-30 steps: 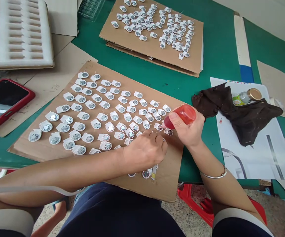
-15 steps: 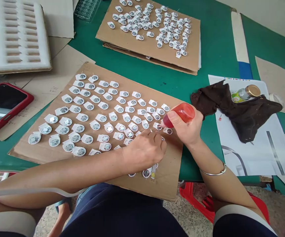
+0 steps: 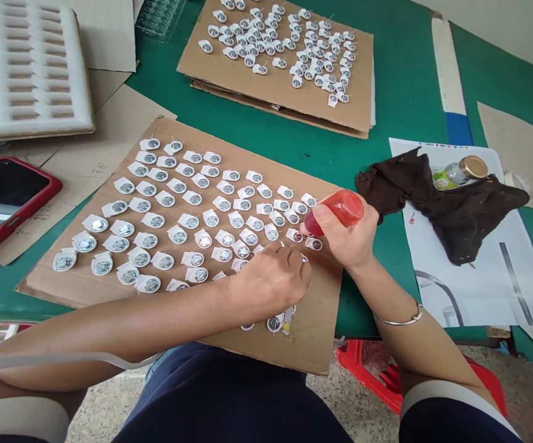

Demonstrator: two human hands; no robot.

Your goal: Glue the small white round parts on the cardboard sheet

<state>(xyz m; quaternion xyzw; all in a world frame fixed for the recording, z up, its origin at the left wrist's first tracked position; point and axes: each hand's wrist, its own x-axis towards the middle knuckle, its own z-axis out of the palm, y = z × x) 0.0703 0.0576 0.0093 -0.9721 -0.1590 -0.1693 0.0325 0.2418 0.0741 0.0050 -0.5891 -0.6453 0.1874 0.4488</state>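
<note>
My right hand point(image 3: 352, 234) is wrapped round a red squeeze bottle point(image 3: 346, 208), tilted with its tip down to the left, close to one of the small round metal-faced pieces with white tabs. Beside the tip, my left hand point(image 3: 273, 277) is closed low over the cardboard sheet point(image 3: 308, 344). Its fingertips are turned under, so what they pinch is hidden. Several of the round pieces point(image 3: 154, 220) lie in loose rows on the sheet, and my left forearm covers some near the front edge. A small yellowish-tipped strip point(image 3: 287, 321) lies by the piece below my left hand.
Farther back, stacked cardboard point(image 3: 276, 80) bears more round pieces. At left are a white foam tray point(image 3: 79, 92) and a red-cased phone point(image 3: 12, 178). A dark cloth point(image 3: 460, 227) with a gold-capped glass jar point(image 3: 472, 167) lies on printed paper point(image 3: 479, 301) at right. Below stands a red stool point(image 3: 363, 375).
Both hands and the bottle keep nearly the same place; the view has shifted very slightly. A foot seen at the lower left before is out of sight now.
</note>
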